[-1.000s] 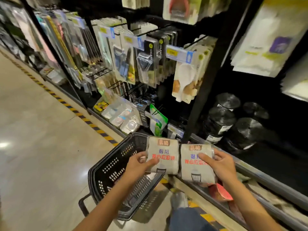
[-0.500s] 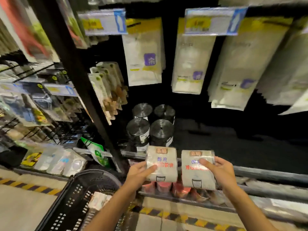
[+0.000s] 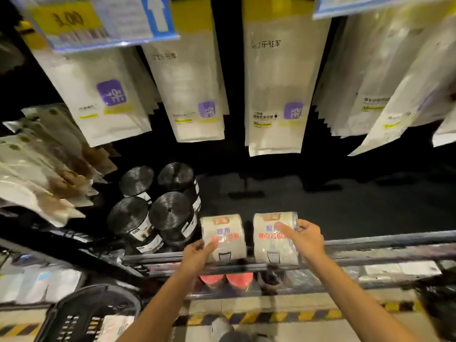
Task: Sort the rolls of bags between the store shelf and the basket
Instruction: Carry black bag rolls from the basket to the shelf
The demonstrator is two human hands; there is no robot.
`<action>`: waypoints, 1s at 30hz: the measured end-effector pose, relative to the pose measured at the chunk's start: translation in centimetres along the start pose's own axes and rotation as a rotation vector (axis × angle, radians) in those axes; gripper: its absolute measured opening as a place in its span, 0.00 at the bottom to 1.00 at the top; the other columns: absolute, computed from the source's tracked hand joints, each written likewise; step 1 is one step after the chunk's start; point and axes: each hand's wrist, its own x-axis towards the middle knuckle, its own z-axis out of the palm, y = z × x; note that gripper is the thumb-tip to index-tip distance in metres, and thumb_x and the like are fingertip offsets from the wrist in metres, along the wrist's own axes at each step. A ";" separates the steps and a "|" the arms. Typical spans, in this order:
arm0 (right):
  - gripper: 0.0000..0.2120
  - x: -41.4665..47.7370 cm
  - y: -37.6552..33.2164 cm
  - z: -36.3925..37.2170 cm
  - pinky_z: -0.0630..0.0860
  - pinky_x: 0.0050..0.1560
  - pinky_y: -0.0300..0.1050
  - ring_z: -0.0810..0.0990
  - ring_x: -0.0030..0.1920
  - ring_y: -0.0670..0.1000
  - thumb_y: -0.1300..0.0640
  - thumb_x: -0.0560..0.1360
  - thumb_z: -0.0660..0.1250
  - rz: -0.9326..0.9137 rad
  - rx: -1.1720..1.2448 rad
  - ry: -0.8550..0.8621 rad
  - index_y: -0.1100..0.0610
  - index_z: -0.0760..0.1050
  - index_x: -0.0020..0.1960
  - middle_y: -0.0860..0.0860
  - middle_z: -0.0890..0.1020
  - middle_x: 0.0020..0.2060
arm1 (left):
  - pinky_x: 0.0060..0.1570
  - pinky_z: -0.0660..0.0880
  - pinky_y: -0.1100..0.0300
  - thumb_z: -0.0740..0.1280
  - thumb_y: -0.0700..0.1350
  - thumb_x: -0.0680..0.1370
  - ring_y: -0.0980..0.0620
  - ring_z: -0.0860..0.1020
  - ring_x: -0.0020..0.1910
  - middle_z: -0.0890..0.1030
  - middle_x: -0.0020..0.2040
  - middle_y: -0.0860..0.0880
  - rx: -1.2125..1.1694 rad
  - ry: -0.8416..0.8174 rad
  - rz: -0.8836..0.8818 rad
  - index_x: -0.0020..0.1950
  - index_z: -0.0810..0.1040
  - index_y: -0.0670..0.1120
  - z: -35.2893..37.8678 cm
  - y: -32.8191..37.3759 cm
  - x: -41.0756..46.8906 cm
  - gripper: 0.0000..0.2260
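A: Left hand [image 3: 197, 255]?
B: Gripping a white bag roll [image 3: 223, 236]; the right hand [image 3: 304, 239] grips a second white roll [image 3: 272, 239] beside it, over the shelf's front rail [image 3: 385, 243].
A: Basket [image 3: 81, 314]?
B: Bottom left, on the floor. Black rolls [image 3: 170, 215] stand on the shelf nearby.

A shop aisle: price tags [image 3: 98, 21] above hanging packets [image 3: 190, 95], stocked shelf [image 3: 345, 208], shopping basket [image 3: 81, 314]

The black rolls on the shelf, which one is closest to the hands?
The front right black roll, beside the pale roll in the left hand. The other three sit farther left or behind.
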 end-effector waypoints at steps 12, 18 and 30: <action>0.13 10.4 2.2 2.5 0.81 0.49 0.53 0.84 0.44 0.54 0.51 0.65 0.78 0.069 -0.125 -0.050 0.54 0.79 0.43 0.54 0.84 0.43 | 0.50 0.78 0.52 0.68 0.42 0.77 0.44 0.80 0.52 0.81 0.55 0.42 0.123 -0.010 -0.004 0.58 0.77 0.39 3.0 -0.2 9.3 0.12; 0.14 12.1 4.6 3.6 0.79 0.53 0.53 0.83 0.47 0.55 0.48 0.67 0.76 0.146 -0.188 -0.094 0.56 0.81 0.46 0.55 0.84 0.46 | 0.50 0.77 0.58 0.66 0.42 0.78 0.49 0.79 0.52 0.81 0.54 0.46 0.301 -0.066 0.075 0.59 0.77 0.40 3.3 -0.5 10.9 0.11; 0.20 10.4 4.1 4.5 0.73 0.36 0.44 0.80 0.39 0.56 0.40 0.68 0.73 -0.029 -0.585 0.084 0.58 0.80 0.44 0.53 0.81 0.35 | 0.55 0.76 0.56 0.71 0.49 0.74 0.50 0.80 0.53 0.83 0.54 0.48 0.657 0.104 0.312 0.61 0.77 0.44 2.7 -2.5 9.6 0.18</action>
